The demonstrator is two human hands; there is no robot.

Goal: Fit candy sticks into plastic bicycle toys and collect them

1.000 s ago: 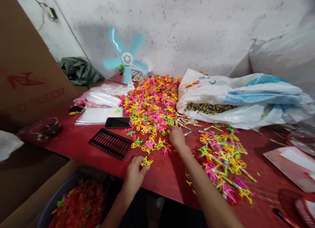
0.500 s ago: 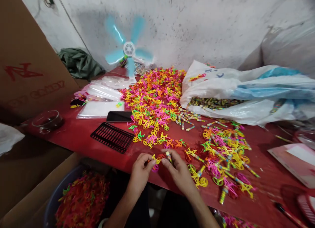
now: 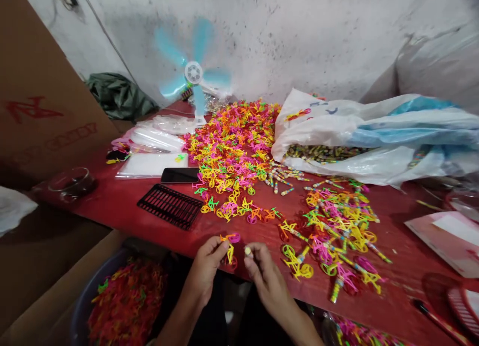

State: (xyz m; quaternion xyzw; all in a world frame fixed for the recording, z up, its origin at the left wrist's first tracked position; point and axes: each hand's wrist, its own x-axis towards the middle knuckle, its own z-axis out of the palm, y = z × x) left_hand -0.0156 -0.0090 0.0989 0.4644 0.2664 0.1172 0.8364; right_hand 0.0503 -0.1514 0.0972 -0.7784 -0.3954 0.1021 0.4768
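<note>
The hands have drawn back a little toward the near edge of the red table (image 3: 123,206). The left hand (image 3: 205,268) pinches a small yellow-and-pink plastic bicycle (image 3: 229,247) just above that edge. Beside it, the right hand (image 3: 267,281) pinches a candy stick (image 3: 247,251), mostly hidden behind its fingertips. The tub (image 3: 84,306) below is cut off and blurred.

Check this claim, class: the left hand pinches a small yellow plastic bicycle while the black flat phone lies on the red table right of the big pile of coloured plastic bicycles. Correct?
Not quite: the head view shows the black flat phone on the red table left of the big pile of coloured plastic bicycles, not right. The left hand does pinch the small yellow plastic bicycle.
</note>
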